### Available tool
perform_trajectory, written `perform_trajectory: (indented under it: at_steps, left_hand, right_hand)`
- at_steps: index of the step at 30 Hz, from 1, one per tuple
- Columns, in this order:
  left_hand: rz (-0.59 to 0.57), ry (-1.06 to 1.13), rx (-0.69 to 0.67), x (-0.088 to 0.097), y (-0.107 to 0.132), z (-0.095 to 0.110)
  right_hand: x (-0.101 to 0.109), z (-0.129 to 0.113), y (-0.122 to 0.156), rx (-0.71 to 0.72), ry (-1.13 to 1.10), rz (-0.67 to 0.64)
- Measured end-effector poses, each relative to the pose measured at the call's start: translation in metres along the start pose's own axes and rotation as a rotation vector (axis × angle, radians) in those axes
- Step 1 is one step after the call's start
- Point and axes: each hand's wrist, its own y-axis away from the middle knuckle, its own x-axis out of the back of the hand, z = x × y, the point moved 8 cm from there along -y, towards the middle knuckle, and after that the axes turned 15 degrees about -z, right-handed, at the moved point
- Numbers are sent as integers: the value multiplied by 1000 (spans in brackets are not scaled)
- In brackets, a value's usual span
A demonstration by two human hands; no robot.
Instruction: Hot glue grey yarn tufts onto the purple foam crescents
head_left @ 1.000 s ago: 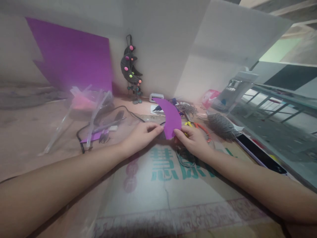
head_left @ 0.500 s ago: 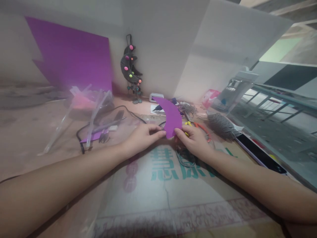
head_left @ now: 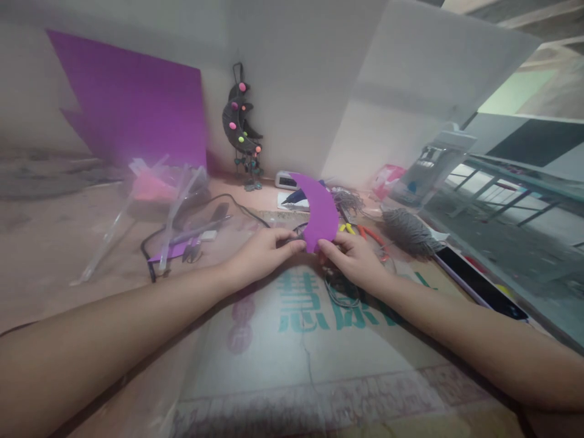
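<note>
A purple crescent-shaped cutout [head_left: 319,210] stands upright above the table. My left hand [head_left: 264,252] pinches its lower tip from the left, fingers closed. From the right, my right hand [head_left: 356,258] pinches the same lower end. Both hands hover over a cardboard sheet [head_left: 292,353] printed with green characters. Orange-handled pliers [head_left: 371,237] lie just behind my right hand.
A large purple sheet [head_left: 132,103] leans on the back wall. A dark moon ornament with coloured pompoms [head_left: 241,125] hangs beside it. Clear plastic bags [head_left: 164,182], a black cable [head_left: 196,216], a grey yarn tassel [head_left: 408,231] and a black phone [head_left: 479,283] lie around.
The purple crescent has shifted slightly right and turned more upright. My left fingertips have closed in onto its lower tip.
</note>
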Motion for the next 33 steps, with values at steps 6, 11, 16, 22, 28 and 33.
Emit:
perform_trajectory:
  at_steps: [6,11,16,22,28,33]
  left_hand:
    - [25,-9,15,2,0,-3]
    - [14,-40,24,1,-1,-3]
    - [20,-66,14,1,0,1]
    - [30,-197,-13,-1,1,8]
    - [30,-241,-6,-2,2,8]
    - [4,-180,-5,-3,3,10]
  right_hand:
    - [5,-2,2,14,41,51]
    - [4,-3,0,24,42,28]
    - [4,-4,-1,21,43,32]
    - [0,-4,0,-1,15,3]
    - [0,-7,0,27,40,-2]
    - [0,-6,0,20,44,-11]
